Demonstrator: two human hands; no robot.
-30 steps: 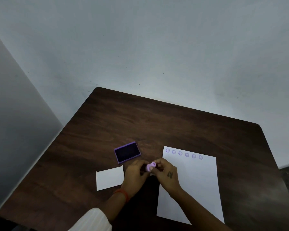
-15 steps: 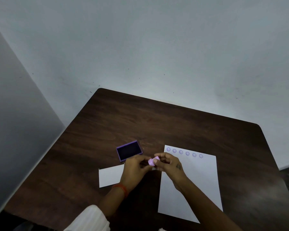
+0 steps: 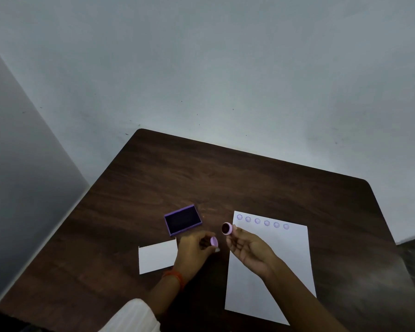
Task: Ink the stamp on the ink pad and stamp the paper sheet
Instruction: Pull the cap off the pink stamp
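Pinched in the right hand (image 3: 247,248), the small lilac stamp (image 3: 227,228), dark inked face tilted up toward the camera; pinched in the left hand (image 3: 194,248), its lilac cap (image 3: 214,241), pulled clear of the stamp it covered half a second ago. Uncapped, so probably ready for the open purple ink pad (image 3: 183,222) just beyond on the desk (image 3: 249,183). Beside the right hand, the paper sheet (image 3: 280,271), six purple marks already along its far edge; left of the left hand, a small white card (image 3: 157,256).

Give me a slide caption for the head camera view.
Right hand holds the uncapped stamp, left hand its cap, between ink pad and paper sheet.
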